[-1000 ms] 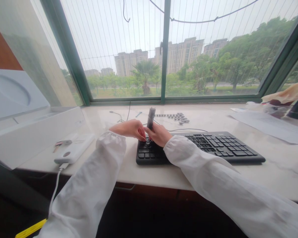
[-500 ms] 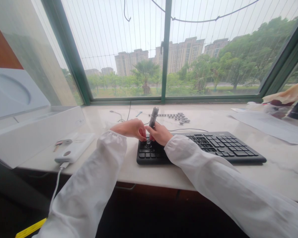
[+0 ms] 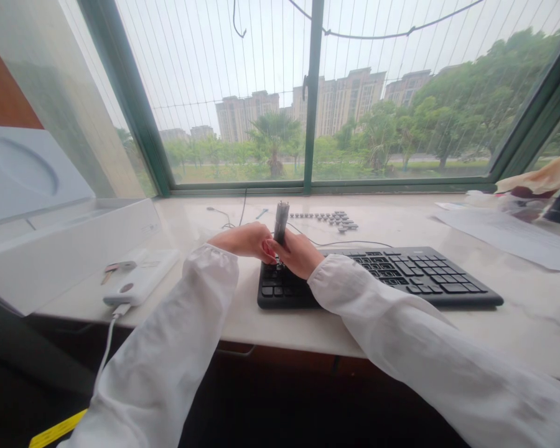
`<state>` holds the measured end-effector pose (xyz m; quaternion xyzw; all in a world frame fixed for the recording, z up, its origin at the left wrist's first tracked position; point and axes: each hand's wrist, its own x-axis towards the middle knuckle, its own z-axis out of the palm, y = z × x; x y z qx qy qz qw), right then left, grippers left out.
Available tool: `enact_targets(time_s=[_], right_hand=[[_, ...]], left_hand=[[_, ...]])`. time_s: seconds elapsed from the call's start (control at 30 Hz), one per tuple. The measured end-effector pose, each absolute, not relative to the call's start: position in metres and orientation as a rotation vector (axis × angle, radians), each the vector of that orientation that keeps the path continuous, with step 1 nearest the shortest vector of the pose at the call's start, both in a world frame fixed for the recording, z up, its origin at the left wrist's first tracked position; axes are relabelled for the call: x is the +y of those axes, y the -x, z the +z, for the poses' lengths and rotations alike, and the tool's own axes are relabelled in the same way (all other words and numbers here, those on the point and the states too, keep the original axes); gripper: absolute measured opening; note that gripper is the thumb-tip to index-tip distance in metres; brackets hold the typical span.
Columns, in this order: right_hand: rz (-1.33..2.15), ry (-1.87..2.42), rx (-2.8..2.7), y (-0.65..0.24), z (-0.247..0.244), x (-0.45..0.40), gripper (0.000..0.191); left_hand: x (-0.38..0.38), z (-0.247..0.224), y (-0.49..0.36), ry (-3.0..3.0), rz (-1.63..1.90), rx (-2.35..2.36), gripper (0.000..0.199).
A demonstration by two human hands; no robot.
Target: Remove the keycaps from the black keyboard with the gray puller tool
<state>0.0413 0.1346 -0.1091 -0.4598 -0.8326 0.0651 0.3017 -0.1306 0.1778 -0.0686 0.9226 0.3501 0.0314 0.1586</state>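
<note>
A black keyboard (image 3: 448, 297) lies across the white counter, with several keycaps off its middle section. Over its left part, my right hand (image 3: 301, 254) is closed around an upright dark grey tool (image 3: 280, 223). The tool's top end is split into narrow tips, and its lower end is hidden by the fingers. My left hand (image 3: 252, 241) is pinched against the right fingertips, low over the upper-left keys. Anything between the left fingers is too small to make out. Loose keycaps (image 3: 338, 219) lie in rows behind the keyboard.
A thin black cable (image 3: 354, 242) runs behind the keyboard. To the left are a white power bank (image 3: 137, 283) with a plugged-in cable and an open white box (image 3: 74, 249). Papers (image 3: 508, 233) lie at the right. The window frame (image 3: 378, 188) bounds the counter's back.
The grey tool's top has swung a little to the left and it stands more upright. My right hand has shifted slightly left, closer against my left fingers.
</note>
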Motion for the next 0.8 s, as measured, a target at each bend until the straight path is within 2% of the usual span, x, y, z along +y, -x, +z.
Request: enact_targets(time_s=[0.8], right_hand=[[-0.066, 1.330, -2.199, -0.0335, -0.1080, 0.1252, 0.039]], left_hand=[[0.1766, -0.0675, 0.1309, -2.546, 0.078, 1.127, 0.028]])
